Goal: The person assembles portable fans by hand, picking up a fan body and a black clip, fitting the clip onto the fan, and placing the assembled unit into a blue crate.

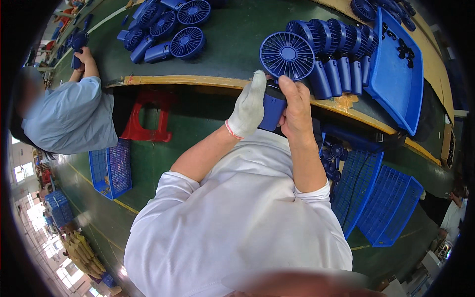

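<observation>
I hold a blue hand-held fan (pixel 283 58) upright in front of me, its round grille head facing the camera. My left hand (pixel 248 105), in a white glove, grips the left side of its handle. My right hand (pixel 296 105), bare, wraps the handle from the right. The handle is mostly hidden between the two hands. Just to the right, a row of several identical blue fans (pixel 341 54) lies on the dark green workbench (pixel 232 39).
A blue tray (pixel 396 86) with small dark parts sits right of the row. More blue fans (pixel 170 29) lie at the upper left, where a co-worker (pixel 69 111) in light blue handles one. Blue crates (pixel 381 203) and a red stool (pixel 148 116) stand on the floor.
</observation>
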### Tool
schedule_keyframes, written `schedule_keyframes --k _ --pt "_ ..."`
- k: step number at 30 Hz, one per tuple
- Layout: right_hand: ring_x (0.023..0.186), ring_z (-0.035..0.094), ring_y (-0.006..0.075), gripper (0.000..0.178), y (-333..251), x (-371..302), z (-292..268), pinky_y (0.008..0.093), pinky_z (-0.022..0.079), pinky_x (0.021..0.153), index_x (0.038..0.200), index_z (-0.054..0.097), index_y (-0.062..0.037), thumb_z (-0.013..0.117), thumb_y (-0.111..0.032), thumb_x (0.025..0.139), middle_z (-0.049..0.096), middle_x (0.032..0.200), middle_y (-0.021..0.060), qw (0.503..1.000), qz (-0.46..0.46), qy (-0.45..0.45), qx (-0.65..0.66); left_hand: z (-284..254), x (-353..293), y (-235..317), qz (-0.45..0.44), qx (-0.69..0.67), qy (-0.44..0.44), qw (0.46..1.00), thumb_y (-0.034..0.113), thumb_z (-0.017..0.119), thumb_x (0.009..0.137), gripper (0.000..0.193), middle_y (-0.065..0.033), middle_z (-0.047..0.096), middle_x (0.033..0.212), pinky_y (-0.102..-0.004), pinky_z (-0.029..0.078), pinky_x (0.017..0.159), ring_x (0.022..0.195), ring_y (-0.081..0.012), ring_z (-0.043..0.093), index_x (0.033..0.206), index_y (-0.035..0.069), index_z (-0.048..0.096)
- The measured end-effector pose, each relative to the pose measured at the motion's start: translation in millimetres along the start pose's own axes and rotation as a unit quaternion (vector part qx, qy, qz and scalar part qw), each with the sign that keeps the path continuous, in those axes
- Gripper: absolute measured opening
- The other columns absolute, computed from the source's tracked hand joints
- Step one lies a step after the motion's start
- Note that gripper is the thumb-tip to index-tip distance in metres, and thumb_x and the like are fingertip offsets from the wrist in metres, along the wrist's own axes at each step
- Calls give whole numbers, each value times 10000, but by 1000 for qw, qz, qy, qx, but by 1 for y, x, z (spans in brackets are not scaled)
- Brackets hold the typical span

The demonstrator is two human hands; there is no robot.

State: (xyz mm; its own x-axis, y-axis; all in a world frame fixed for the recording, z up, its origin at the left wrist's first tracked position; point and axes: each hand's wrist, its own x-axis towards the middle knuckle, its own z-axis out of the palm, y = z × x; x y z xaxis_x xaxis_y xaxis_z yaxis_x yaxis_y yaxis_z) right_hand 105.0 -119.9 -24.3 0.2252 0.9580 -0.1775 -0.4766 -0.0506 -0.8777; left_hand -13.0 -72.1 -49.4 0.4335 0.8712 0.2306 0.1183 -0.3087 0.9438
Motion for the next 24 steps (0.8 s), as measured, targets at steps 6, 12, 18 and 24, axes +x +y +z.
schedule_keyframes --k 6,12,18,24 --pt "841 646 268 336 -5 -1 12 367 503 753 987 660 -6 764 -148 700 681 952 128 905 -293 40 -306 12 -10 -19 4 -237 -8 972 352 316 1041 487 -92 611 1190 -354 474 924 1078 -212 590 1370 14 437" --pt "855 599 317 331 -48 12 -16 420 416 816 744 697 -10 809 -283 593 651 873 146 746 -392 53 -537 -4 -5 -47 240 391 83 885 172 529 955 258 -130 646 1138 -378 493 908 1046 -265 611 1133 6 614" --pt "1117 454 399 370 -42 31 -43 521 374 928 751 748 -28 792 -370 615 580 1019 154 629 -336 183 -677 -72 44 -20 175 281 214 919 200 570 950 290 -156 648 1085 -354 455 932 1000 -248 599 1104 -40 626" --pt "1242 397 521 359 -42 23 -34 578 367 948 792 755 -15 802 -349 666 557 1082 208 615 -265 182 -720 -162 92 -59 125 584 150 788 446 447 996 543 -182 620 1229 -407 417 995 1161 -343 560 1211 -27 604"
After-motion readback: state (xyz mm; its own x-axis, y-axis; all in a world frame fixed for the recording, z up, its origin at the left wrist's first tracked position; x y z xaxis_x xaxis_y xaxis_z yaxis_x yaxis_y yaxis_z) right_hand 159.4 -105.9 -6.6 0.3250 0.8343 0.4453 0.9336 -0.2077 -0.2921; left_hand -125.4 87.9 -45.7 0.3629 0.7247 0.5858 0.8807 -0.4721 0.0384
